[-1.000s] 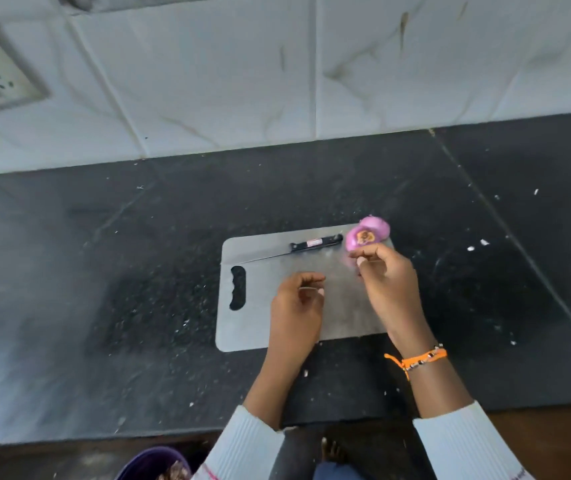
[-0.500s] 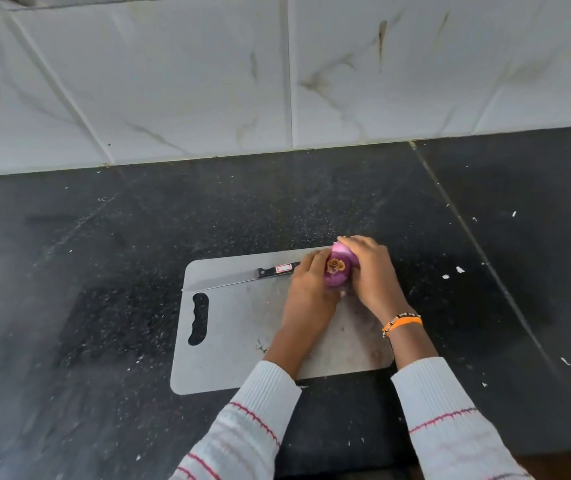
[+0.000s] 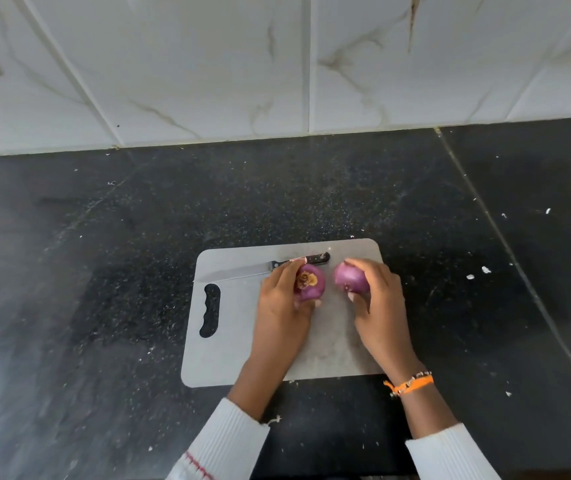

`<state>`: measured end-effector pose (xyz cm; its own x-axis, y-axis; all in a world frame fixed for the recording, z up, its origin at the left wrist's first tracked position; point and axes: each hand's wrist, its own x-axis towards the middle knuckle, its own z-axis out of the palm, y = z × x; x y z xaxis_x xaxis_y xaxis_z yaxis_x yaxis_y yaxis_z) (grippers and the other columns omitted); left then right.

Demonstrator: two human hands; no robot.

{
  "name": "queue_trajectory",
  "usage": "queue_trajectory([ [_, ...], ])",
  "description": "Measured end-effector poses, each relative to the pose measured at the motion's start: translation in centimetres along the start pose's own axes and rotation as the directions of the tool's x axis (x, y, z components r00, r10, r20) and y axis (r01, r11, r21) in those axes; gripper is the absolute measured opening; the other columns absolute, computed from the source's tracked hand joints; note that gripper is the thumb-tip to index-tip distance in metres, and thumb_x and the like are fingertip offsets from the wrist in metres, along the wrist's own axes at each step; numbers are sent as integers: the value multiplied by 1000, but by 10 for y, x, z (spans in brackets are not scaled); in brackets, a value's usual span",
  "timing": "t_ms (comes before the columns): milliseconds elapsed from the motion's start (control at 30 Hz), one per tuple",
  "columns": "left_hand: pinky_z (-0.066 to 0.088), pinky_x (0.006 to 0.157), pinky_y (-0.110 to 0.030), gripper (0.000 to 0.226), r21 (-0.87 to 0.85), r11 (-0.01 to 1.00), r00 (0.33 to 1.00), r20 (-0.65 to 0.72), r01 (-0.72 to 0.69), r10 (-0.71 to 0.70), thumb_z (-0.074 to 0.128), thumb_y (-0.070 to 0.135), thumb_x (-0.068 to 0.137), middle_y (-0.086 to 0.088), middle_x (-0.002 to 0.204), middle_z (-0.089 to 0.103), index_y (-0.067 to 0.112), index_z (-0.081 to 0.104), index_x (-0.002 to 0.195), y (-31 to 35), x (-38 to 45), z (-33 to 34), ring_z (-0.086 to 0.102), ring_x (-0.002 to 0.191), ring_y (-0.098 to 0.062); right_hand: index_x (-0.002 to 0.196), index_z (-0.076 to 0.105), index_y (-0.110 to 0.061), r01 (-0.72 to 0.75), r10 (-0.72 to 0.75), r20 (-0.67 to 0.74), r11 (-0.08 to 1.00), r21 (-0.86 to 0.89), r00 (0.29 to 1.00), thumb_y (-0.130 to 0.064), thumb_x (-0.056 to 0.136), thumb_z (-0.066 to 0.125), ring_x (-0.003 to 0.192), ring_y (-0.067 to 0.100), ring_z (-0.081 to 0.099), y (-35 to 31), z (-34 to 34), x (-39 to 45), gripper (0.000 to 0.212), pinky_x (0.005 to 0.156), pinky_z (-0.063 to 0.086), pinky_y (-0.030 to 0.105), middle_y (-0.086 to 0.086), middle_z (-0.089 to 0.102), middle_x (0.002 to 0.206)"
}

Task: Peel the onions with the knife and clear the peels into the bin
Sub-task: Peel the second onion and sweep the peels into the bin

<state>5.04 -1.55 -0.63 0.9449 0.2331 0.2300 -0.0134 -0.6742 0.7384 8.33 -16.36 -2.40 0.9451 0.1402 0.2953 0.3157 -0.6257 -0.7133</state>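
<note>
Two purple onions are held over the grey cutting board [image 3: 235, 355]. My left hand [image 3: 282, 299] grips the left onion [image 3: 310, 282], whose brown root end faces me. My right hand [image 3: 377, 299] grips the right onion [image 3: 350, 278], which has smooth purple skin. A knife [image 3: 263, 269] with a black handle lies along the board's far edge, blade pointing left, just beyond my left fingers. No bin is in view.
The board lies on a black speckled countertop [image 3: 104, 271] against a white tiled wall [image 3: 277, 64]. Small white scraps [image 3: 485, 270] are scattered on the counter to the right of the board.
One onion was in my right hand a second ago, then both hands met around it. Now the hands are apart, each holding an onion. The view has tilted toward the wall.
</note>
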Motion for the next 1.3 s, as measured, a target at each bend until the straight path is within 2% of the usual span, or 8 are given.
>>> queue_trajectory([
  [133, 41, 94, -27, 63, 30, 997, 998, 18, 66, -67, 75, -4, 67, -10, 119, 59, 6, 54, 126, -17, -21, -21, 56, 108, -29, 121, 55, -23, 63, -72, 163, 996, 60, 984, 14, 73, 62, 107, 10, 44, -14, 8, -14, 61, 91, 33, 7, -12, 51, 118],
  [333, 32, 93, -14, 61, -2, 992, 991, 36, 127, -127, 72, -1, 73, -8, 122, 57, 8, 51, 129, -24, -34, -29, 52, 113, -25, 119, 57, -21, 60, -68, 307, 998, 35, 949, 15, 74, 60, 113, 14, 44, -21, 16, -15, 58, 94, 26, 2, -5, 54, 123],
  [433, 31, 96, -15, 62, 0, 996, 994, 65, 92, -92, 71, 0, 73, -7, 125, 55, 8, 50, 130, -25, -36, -29, 50, 115, -24, 125, 51, -25, 56, -59, 405, 998, 19, 913, 1, 80, 65, 116, 11, 41, -25, 9, -10, 54, 100, 32, 18, -8, 51, 127],
  [500, 30, 97, -14, 63, 7, 997, 995, 68, 77, -77, 71, 0, 72, -7, 126, 55, 8, 49, 131, -28, -36, -28, 50, 116, -24, 126, 52, -25, 45, -45, 336, 999, 8, 941, -7, 84, 63, 115, 13, 42, -30, 5, -1, 47, 99, 34, 29, -8, 53, 125],
  [600, 28, 98, -11, 64, -5, 997, 995, 70, 71, -70, 68, -2, 74, -7, 128, 53, 8, 47, 133, -29, -36, -27, 49, 117, -22, 115, 62, -15, 94, -85, 178, 995, -41, 980, 3, 83, 57, 106, 21, 49, -37, 12, 21, 37, 92, 32, 21, 1, 61, 113],
  [833, 34, 103, -22, 68, -35, 997, 990, 124, 75, -70, 61, -6, 77, -7, 136, 45, 8, 38, 140, -28, -35, -28, 45, 123, -23, 119, 63, -12, 134, -37, 324, 950, -282, 945, -1, 82, 63, 106, 27, 47, -40, 45, 59, 39, 92, 38, 30, 6, 60, 114],
  [1000, 32, 103, -18, 71, -44, 995, 986, 151, 84, -77, 59, -5, 80, -4, 140, 40, 12, 32, 144, -30, -35, -28, 42, 127, -19, 109, 67, -15, 176, -29, 339, 894, -412, 940, -1, 87, 53, 100, 26, 49, -49, 50, 65, 30, 78, 42, 35, 6, 60, 106],
  [1300, 30, 104, -21, 70, -51, 997, 989, 138, 51, -43, 64, 0, 81, -8, 138, 43, 11, 33, 143, -33, -37, -24, 43, 124, -23, 84, 63, -10, -167, 163, -38, 944, -285, 986, -13, 83, 65, 73, 18, 53, -40, -1, 3, 3, 59, 34, 26, 3, 60, 86],
])
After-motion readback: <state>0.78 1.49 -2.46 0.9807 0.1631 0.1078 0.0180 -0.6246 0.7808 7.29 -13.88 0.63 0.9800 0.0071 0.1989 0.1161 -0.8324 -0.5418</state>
